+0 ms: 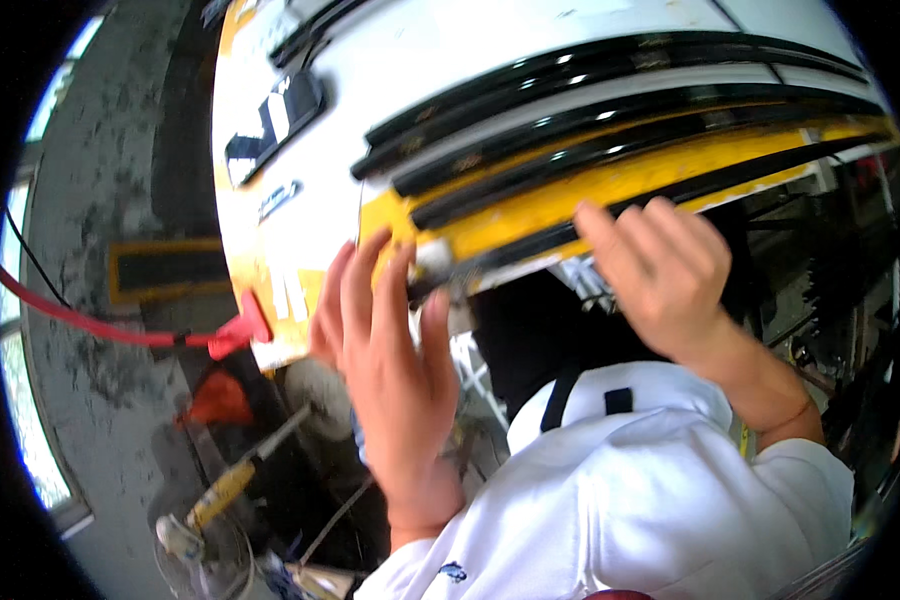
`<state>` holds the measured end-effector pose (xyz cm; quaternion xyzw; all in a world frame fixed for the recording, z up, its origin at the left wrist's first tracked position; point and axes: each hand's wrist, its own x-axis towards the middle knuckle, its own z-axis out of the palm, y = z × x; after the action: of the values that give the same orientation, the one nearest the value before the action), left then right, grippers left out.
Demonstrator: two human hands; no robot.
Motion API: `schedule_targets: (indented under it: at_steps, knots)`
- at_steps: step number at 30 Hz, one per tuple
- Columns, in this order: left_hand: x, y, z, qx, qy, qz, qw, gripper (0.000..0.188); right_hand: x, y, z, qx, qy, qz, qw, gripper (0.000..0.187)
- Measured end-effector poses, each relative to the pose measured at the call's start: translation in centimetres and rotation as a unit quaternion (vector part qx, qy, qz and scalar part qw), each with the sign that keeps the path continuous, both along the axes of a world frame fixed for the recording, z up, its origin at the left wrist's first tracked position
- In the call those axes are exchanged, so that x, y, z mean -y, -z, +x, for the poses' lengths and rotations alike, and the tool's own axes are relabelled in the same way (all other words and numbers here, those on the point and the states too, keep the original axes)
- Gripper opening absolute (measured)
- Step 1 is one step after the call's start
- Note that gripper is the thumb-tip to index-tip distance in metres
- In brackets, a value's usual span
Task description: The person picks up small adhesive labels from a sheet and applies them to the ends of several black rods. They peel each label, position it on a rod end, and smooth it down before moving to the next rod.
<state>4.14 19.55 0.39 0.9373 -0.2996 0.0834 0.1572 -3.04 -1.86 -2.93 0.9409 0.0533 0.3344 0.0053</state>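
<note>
Beyond the right hand (pixel 660 280), several glossy black strips (pixel 610 108)

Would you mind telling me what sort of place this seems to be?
Probably a workshop or small factory: several long, glossy black strips lie on a white-and-yellow worktable, and a red hose runs in at the left.

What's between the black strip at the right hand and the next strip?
Head view: yellow tabletop, plus a blurred whitish piece near the left hand.
</note>
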Motion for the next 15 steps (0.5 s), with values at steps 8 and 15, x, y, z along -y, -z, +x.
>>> schedule_targets:
  at_steps: [8, 15]
  knots:
    - [-0.7, -9.4, -5.4, -0.079, 0.132, 0.032, 0.988, 0.048, 1.9, -7.9, -5.9, 0.076, -0.010, -0.006, 0.997, 0.020]
    - [4.9, -6.2, -6.6, -0.561, 0.265, -0.142, 0.771, 0.013, 7.4, -8.1, -10.0, 0.153, 0.065, -0.048, 0.985, 0.018]
